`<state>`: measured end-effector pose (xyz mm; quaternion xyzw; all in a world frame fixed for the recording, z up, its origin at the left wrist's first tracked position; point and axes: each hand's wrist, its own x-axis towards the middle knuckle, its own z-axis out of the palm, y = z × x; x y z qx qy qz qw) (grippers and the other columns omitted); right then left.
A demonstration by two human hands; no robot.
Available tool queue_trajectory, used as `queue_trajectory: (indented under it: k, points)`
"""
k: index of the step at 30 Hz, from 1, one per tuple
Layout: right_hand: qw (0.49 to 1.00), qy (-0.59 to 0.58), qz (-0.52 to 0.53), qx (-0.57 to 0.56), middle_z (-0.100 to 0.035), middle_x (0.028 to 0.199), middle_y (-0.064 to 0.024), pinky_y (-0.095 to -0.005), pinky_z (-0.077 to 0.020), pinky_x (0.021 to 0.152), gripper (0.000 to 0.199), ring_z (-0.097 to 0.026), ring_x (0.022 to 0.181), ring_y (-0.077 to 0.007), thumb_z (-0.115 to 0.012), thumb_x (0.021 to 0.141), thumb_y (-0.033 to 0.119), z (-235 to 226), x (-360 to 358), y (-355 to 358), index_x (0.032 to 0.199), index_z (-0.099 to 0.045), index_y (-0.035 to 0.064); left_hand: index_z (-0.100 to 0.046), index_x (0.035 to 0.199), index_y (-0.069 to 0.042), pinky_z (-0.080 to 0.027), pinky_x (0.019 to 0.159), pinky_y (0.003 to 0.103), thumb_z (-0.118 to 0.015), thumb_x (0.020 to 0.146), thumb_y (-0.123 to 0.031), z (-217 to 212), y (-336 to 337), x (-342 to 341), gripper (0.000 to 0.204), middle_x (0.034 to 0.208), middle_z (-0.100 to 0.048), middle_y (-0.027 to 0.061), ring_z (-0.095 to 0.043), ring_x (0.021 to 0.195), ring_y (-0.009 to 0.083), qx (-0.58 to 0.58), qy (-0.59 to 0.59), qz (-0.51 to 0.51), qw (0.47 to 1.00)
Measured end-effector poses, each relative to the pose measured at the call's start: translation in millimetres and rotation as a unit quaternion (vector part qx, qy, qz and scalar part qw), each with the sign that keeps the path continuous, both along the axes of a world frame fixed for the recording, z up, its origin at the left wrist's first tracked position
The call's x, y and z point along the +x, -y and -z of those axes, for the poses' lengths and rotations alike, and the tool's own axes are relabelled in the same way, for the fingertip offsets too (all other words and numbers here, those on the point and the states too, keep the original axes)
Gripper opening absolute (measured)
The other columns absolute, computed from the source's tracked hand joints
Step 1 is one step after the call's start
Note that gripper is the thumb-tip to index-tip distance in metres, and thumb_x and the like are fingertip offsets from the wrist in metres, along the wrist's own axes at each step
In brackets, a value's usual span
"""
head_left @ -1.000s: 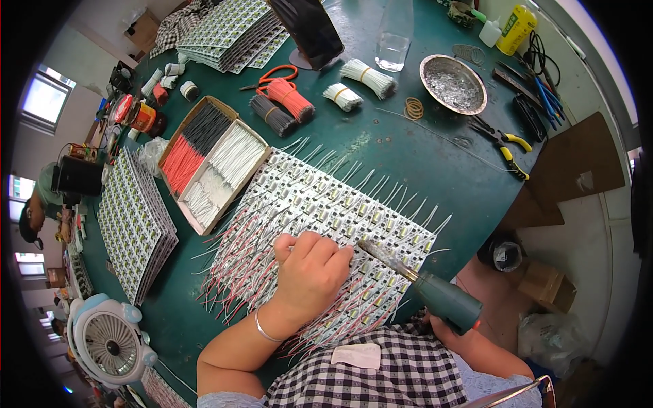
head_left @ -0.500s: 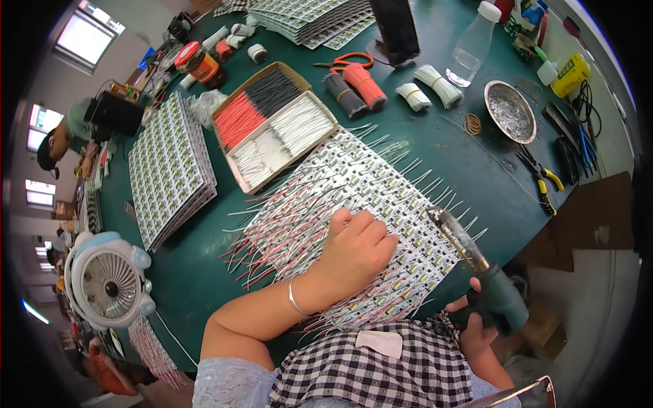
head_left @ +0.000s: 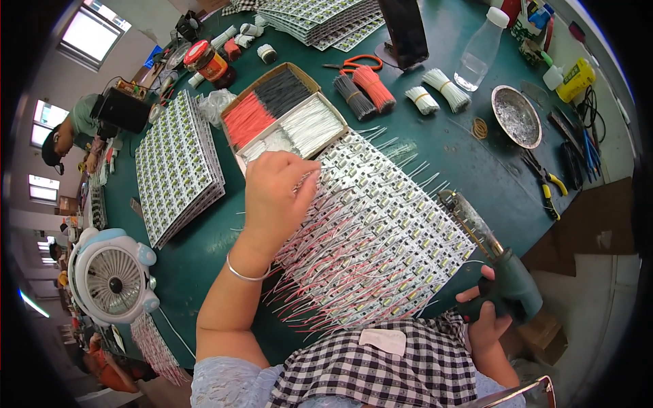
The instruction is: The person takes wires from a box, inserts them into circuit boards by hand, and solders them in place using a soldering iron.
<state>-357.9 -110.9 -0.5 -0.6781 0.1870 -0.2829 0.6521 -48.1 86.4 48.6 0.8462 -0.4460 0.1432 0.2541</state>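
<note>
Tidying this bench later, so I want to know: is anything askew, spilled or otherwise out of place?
Nothing looks spilled or broken. The left hand rests on the wired panel of small boards; the right hand holds the soldering iron off the table's edge. One rubber band lies loose beside the metal dish.

table [head_left: 442, 160] dark green | box wires [head_left: 282, 112] red, black, white | board [head_left: 371, 234] white, red-and-white leads | apron [head_left: 381, 370] black-white check | fan [head_left: 112, 275] white, pale blue | soldering iron [head_left: 507, 285] teal handle | pliers [head_left: 547, 187] yellow grips
</note>
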Motion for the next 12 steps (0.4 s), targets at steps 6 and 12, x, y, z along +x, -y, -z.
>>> queue_trajectory:
  k: [6, 12]
  points:
    - [0.995, 0.003, -0.028, 0.096, -0.049, 0.127, -0.0228, -0.032, -0.052, 0.068, 0.056, -0.066, 0.075, -0.0246, -0.051, 0.089, 0.021, -10.1, 25.4, 11.2, 0.134, -0.03, -0.0062, -0.067, 0.082, -0.012, -0.037, 0.073, 0.038, -0.068, 0.07, -0.01, 16.2, -3.7, 11.7, 0.012, 0.08, -0.06, 0.0032, -0.055, 0.079, 0.0232, 0.084, 0.009, 0.016, 0.996]
    - [0.979, -0.034, -0.067, 0.189, -0.045, 0.129, -0.0249, -0.0376, -0.0564, 0.069, 0.068, -0.067, 0.076, -0.0284, -0.056, 0.088, 0.025, -21.7, 64.3, 27.2, 0.139, -0.02, -0.0023, -0.068, 0.084, -0.012, -0.038, 0.073, 0.037, -0.071, 0.069, -0.009, 29.9, -11.8, 16.4, 0.016, 0.075, -0.058, 0.0022, -0.056, 0.077, 0.0224, 0.111, -0.033, 0.046, 0.992]
